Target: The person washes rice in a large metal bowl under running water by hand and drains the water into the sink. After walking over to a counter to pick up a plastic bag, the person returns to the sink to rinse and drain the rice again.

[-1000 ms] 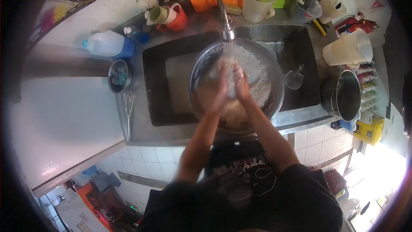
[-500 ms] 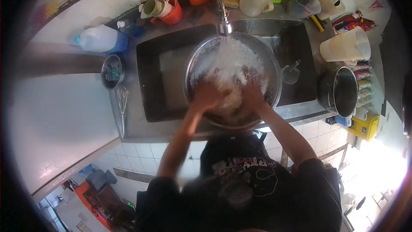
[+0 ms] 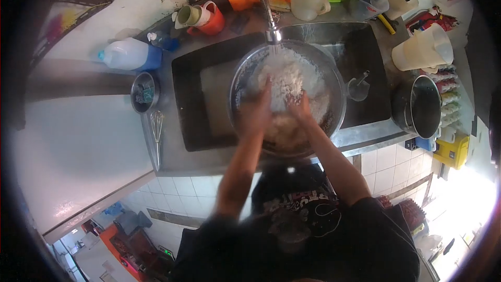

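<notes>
A large metal bowl (image 3: pixel 339 99) stands in the sink with water and white, grainy food that looks like rice (image 3: pixel 286 75) in it. Water runs into it from the tap (image 3: pixel 273 35) at its far rim. Inside the bowl, my left hand (image 3: pixel 255 108) is on the left of the rice, smeared by motion, so its fingers are unclear. My right hand (image 3: pixel 300 108) is on the right, its fingers curled against a clump of the rice that rises between both hands. Cloudy water partly hides what lies lower in the bowl.
Left of the dark sink (image 3: pixel 190 99) lie a whisk (image 3: pixel 157 133) and a small metal bowl (image 3: pixel 138 94) holding something greenish. A blue-liquid jug (image 3: pixel 130 55) and red cup (image 3: pixel 211 21) stand behind. On the right are a pot (image 3: pixel 424 107) and a pale pitcher (image 3: pixel 422 49).
My hands have moved closer together and toward the tap, bringing rice up between them. The whole view has shifted slightly. Water keeps running.
</notes>
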A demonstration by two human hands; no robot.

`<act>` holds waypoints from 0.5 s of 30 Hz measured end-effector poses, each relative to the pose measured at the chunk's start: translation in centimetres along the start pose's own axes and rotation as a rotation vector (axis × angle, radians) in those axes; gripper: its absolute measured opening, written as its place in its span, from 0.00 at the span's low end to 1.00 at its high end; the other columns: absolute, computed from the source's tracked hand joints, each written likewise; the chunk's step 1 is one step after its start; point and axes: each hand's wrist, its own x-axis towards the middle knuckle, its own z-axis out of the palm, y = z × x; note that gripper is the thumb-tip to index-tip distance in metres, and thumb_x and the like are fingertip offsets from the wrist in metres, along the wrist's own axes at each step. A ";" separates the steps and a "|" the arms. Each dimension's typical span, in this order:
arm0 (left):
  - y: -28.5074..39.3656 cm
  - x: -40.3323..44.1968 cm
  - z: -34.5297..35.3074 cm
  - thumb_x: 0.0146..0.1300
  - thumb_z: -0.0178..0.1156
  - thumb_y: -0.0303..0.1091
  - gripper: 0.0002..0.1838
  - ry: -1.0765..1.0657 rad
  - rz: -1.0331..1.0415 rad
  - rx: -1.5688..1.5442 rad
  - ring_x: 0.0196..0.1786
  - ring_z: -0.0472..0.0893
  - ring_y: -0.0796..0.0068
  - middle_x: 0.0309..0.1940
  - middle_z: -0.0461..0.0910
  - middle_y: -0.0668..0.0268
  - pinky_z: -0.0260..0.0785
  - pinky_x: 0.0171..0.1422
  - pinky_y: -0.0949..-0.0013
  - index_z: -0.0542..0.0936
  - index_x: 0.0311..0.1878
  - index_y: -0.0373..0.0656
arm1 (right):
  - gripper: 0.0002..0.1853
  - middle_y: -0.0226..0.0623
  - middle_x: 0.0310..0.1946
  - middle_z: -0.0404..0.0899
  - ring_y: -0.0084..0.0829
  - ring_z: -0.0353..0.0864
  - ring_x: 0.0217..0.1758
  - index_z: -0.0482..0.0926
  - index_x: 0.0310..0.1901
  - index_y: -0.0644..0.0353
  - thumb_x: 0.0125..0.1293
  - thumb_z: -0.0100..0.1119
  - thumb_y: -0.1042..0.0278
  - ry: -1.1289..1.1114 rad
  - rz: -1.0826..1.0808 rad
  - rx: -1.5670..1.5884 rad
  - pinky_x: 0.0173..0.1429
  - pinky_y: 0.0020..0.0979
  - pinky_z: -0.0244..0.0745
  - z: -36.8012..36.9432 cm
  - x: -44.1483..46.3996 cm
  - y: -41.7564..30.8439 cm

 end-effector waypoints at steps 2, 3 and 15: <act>1.1 -3.9 1.3 0.63 0.44 0.65 0.40 -0.129 0.122 -0.253 0.64 0.65 0.66 0.62 0.66 0.59 0.56 0.67 0.61 0.63 0.66 0.40 | 0.31 0.52 0.50 0.75 0.36 0.76 0.52 0.60 0.63 0.66 0.63 0.55 0.59 -0.078 -0.021 0.432 0.55 0.36 0.71 1.0 -0.8 0.8; 2.0 -5.7 1.9 0.63 0.43 0.66 0.40 -0.196 0.184 -0.381 0.64 0.65 0.66 0.61 0.67 0.59 0.57 0.67 0.61 0.63 0.66 0.40 | 0.31 0.52 0.50 0.75 0.36 0.76 0.52 0.60 0.63 0.66 0.63 0.55 0.59 -0.079 -0.018 0.430 0.55 0.36 0.71 0.6 -1.0 0.8; 0.6 3.5 -0.5 0.60 0.56 0.56 0.38 0.263 0.565 0.364 0.62 0.69 0.58 0.59 0.70 0.52 0.58 0.64 0.60 0.64 0.64 0.37 | 0.28 0.46 0.59 0.67 0.35 0.71 0.59 0.55 0.65 0.67 0.67 0.51 0.66 -0.215 -0.262 0.612 0.62 0.33 0.69 -3.8 7.0 -1.8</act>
